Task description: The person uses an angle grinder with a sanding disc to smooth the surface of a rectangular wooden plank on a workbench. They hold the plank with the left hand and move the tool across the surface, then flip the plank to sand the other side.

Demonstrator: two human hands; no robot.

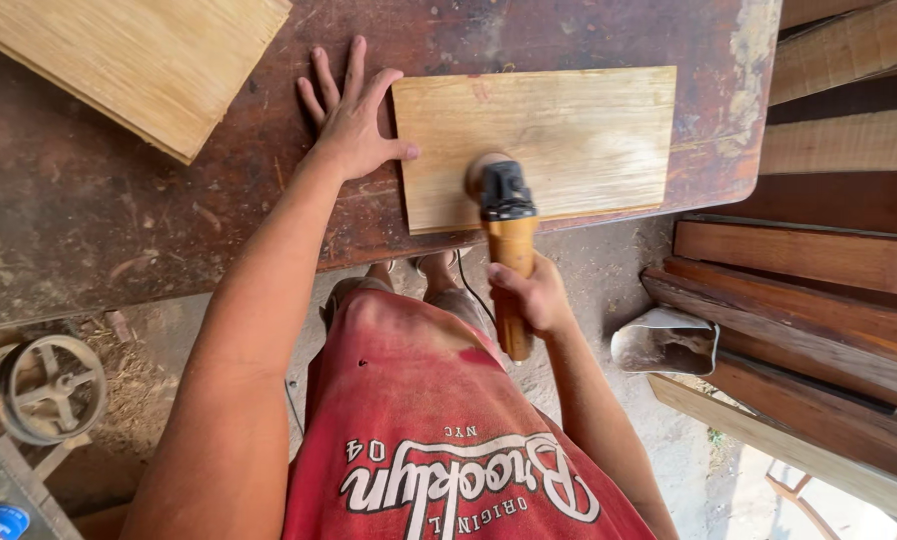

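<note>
You are gripping the orange-handled sander point(509, 250) in your right hand point(531, 295), fingers wrapped tight around the handle partway down its length, and its black head with the round pad is sitting on the near edge of the pale wooden board point(549, 140). The tool's long axis is running almost straight away from you, handle toward your body, pad end on the wood. The board is lying flat on the dark worn workbench point(119, 210), long side across your view, near edge roughly along the bench edge. Your left hand point(354, 120) is pressing flat on the bench with fingers spread, thumb touching the board's left edge, so it is bracing that end, empty and holding nothing. From the pad, most of the board is stretching forward and to the right; the left hand is nearer the left edge. A second, larger board point(159, 60) is lying well apart at the far left of the bench. Stacked planks point(819, 260) are sitting to your right.
</note>
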